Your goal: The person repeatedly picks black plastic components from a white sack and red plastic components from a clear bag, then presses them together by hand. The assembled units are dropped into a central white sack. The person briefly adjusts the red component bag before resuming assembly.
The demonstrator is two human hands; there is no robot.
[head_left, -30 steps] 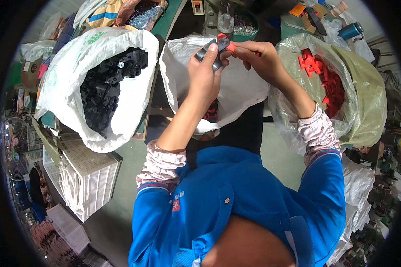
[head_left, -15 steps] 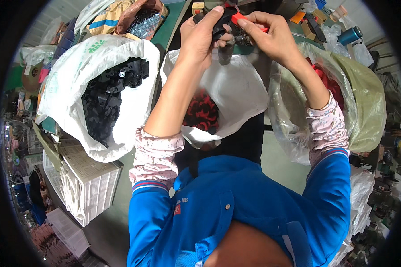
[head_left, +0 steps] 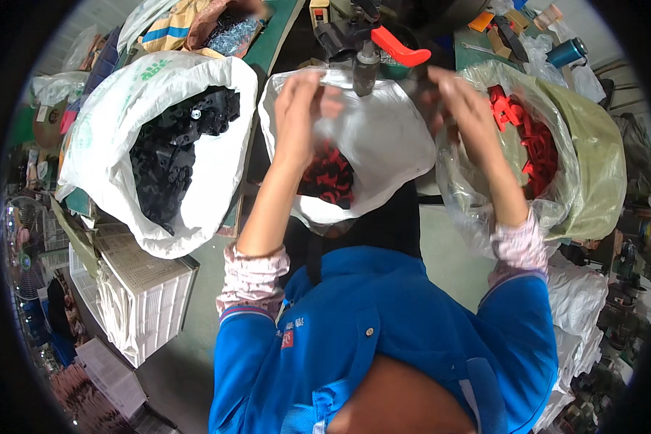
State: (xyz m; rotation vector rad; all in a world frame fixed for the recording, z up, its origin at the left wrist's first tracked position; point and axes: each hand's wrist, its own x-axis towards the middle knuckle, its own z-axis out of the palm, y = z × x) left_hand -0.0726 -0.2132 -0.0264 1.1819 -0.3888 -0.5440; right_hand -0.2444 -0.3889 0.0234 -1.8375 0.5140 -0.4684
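White left sack [head_left: 98, 148] holds black parts [head_left: 163, 170]; white middle sack [head_left: 387, 145], red-and-black pieces [head_left: 330, 181]; clear right bag [head_left: 466, 181], red parts [head_left: 539, 155]. Left hand [head_left: 296, 112] and right hand [head_left: 471, 112] look released, fingers blurred; red-lever piece [head_left: 401, 49] sits beyond, black end hard to make out.

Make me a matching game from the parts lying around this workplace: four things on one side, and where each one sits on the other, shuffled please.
Things
1. Heap of black pieces
2. Mixed red-and-black pieces
3. Single curved red piece
4. Heap of red pieces

Places
A. Inside the clear plastic bag on the right
B. Just past the far edge of the middle white bag, in no bag
C. Inside the left white bag
D. Inside the middle white bag, toward its near side

Right pairs: 1-C, 2-D, 3-B, 4-A
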